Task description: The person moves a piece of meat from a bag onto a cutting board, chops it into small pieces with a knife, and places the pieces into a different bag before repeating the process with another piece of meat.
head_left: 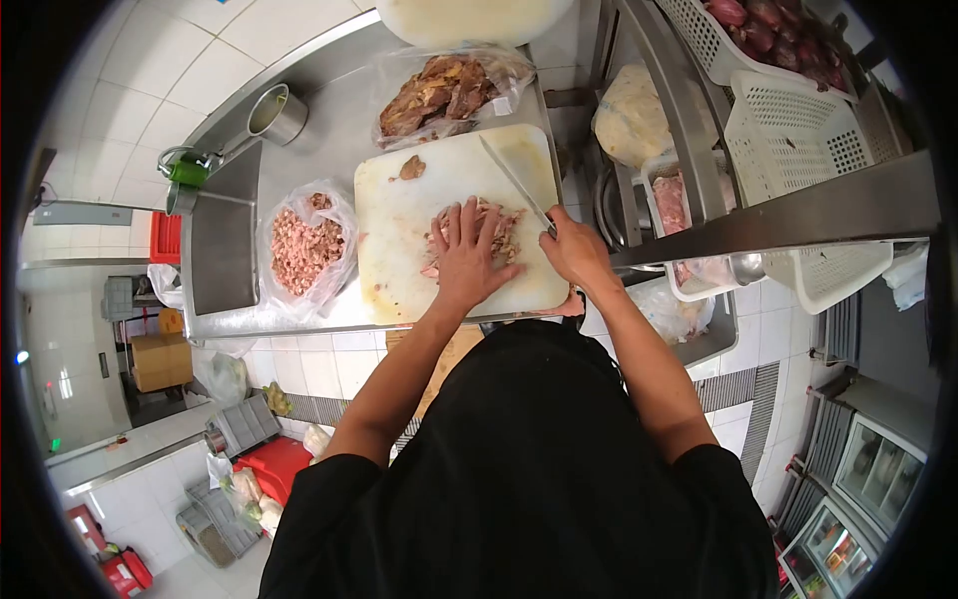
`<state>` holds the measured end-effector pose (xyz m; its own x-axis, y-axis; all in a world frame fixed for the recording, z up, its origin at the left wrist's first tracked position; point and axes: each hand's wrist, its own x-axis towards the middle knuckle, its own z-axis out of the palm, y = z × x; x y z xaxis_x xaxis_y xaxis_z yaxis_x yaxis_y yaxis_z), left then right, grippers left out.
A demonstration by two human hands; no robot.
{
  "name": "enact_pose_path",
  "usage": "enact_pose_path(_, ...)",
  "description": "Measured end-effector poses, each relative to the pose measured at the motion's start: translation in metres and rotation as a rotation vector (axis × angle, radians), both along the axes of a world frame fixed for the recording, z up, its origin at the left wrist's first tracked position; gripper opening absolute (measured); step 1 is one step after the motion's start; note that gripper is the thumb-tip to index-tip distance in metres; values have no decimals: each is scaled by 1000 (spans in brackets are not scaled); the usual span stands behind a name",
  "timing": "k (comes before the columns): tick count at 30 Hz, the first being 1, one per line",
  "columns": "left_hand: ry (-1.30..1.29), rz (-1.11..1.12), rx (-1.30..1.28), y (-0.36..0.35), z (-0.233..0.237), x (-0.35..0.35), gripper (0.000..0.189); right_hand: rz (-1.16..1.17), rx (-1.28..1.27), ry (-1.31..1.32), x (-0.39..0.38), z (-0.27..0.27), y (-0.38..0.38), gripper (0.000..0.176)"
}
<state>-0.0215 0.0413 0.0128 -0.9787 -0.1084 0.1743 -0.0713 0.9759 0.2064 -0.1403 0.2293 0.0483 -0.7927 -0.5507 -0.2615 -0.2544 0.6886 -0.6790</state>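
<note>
My left hand (467, 256) lies with spread fingers on a heap of chopped meat (507, 236) on the white cutting board (394, 215). Closed round the handle of a knife (514, 180), my right hand (577, 246) is at the board's right edge; the blade points up and left over the board. One small brown piece of meat (412, 168) sits near the board's upper left. Left of the board is a clear bag of diced pink meat (304, 245). Behind the board, large browned pieces of meat (436, 95) rest in another clear bag.
A metal sink (226, 255) and a metal cup (277, 115) are at the left. To the right, a metal rack (798, 212) holds white baskets (788, 125). A second white board (474, 18) stands at the back.
</note>
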Motion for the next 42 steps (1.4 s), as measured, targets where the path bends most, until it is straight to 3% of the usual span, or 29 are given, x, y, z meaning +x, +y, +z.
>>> enact_pose_path(2,-16,144,-53,-2,-17,-14,104,1,-21,-5,0,3,2,32)
enact_pose_path(5,-83,216,-60,-4,8,-23,105,-13,-5,-3,1,5,2,31)
enact_pose_path(6,-88,216,-61,-11,6,-24,105,-13,-5,-8,1,3,2,31)
enact_pose_path(8,-69,120,170,-20,0,-28,95,-4,6,4,-3,-3,2,32)
enact_pose_path(15,-49,157,105,-4,-18,-14,82,12,10,-24,-7,1,0,32)
enact_pose_path(20,10,137,57,7,8,-25,85,-9,-20,-28,-7,-1,0,33)
enact_pose_path(26,-79,190,0,4,-28,-46,98,-1,7,-34,-10,-3,-1,34)
enact_pose_path(30,-53,175,52,11,8,-37,104,-8,0,-26,-10,-5,1,35)
enact_pose_path(34,-45,164,16,-6,-1,-23,106,4,39,-44,-10,-3,-2,37)
enact_pose_path(37,-129,159,165,-12,-2,-21,104,4,63,-38,-11,3,-2,39)
enact_pose_path(39,56,133,131,-18,-1,-16,98,4,65,-30,-14,4,-2,40)
enact_pose_path(42,32,168,312,-40,-18,-6,93,6,99,-26,-11,1,0,40)
